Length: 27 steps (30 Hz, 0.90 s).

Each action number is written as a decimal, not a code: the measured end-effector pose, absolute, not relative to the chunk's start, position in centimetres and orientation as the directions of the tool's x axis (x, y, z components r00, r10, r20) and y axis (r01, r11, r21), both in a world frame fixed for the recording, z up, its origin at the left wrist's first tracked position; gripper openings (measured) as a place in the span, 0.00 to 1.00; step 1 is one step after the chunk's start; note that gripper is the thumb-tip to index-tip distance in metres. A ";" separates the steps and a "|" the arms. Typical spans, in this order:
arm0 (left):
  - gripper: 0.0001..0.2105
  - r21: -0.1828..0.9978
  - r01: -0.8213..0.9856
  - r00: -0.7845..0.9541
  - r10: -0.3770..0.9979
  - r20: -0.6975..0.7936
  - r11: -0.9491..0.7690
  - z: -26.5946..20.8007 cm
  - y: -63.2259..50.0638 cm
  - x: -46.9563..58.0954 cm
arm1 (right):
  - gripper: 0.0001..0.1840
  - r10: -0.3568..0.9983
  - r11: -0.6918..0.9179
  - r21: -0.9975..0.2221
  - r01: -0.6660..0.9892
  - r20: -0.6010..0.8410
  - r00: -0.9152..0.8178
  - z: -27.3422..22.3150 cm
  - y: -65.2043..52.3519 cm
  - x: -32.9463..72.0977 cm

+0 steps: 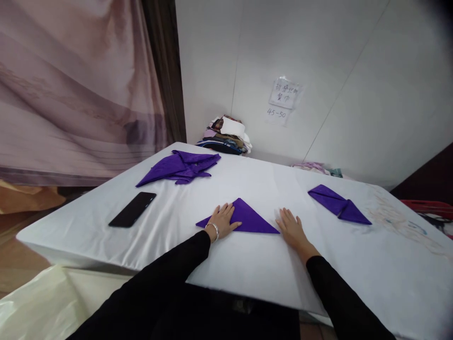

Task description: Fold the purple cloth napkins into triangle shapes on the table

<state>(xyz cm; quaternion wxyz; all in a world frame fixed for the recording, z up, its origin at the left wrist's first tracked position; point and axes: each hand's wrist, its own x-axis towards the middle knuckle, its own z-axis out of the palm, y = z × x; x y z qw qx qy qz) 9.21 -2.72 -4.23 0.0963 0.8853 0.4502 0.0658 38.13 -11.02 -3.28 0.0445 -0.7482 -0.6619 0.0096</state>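
A purple cloth lies folded into a flat triangle, its long edge toward me and its peak pointing away. My left hand, with a silver bracelet at the wrist, rests flat on the triangle's left half, fingers spread. Just off the right corner, my right hand lies on the white tablecloth with its fingers stretched out, holding nothing. Farther right sits another purple cloth, folded into a narrow pointed strip. A loose heap of purple cloth lies at the far left of the table.
A black phone lies on the left part of the white-covered table. Stacked folded fabrics stand beyond the back edge by the wall. Handwritten paper signs hang on the wall. A pink curtain hangs at the left.
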 end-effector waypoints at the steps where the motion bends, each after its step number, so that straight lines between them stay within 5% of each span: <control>1: 0.36 0.229 0.785 0.586 0.810 0.031 -0.576 -4.3 -2.7 9.2 | 0.31 0.991 -0.102 -0.090 0.991 0.076 0.109 -2.8 -11.1 37.1; 8: 0.32 0.204 0.790 0.585 0.810 0.026 -0.578 -4.4 -2.9 9.2 | 0.36 0.933 0.357 -0.185 0.916 0.113 -0.341 -1.4 -8.2 25.6; 14: 0.31 0.211 0.795 0.578 0.816 0.024 -0.569 -3.9 -3.4 9.5 | 0.36 0.958 0.280 -0.179 0.943 -0.017 -0.288 -3.7 -5.9 26.1; 27: 0.27 0.147 0.925 0.355 0.935 -0.001 -0.351 -3.6 -1.4 -0.4 | 0.38 0.959 0.274 -0.188 0.943 -0.020 -0.282 -3.6 -6.4 28.4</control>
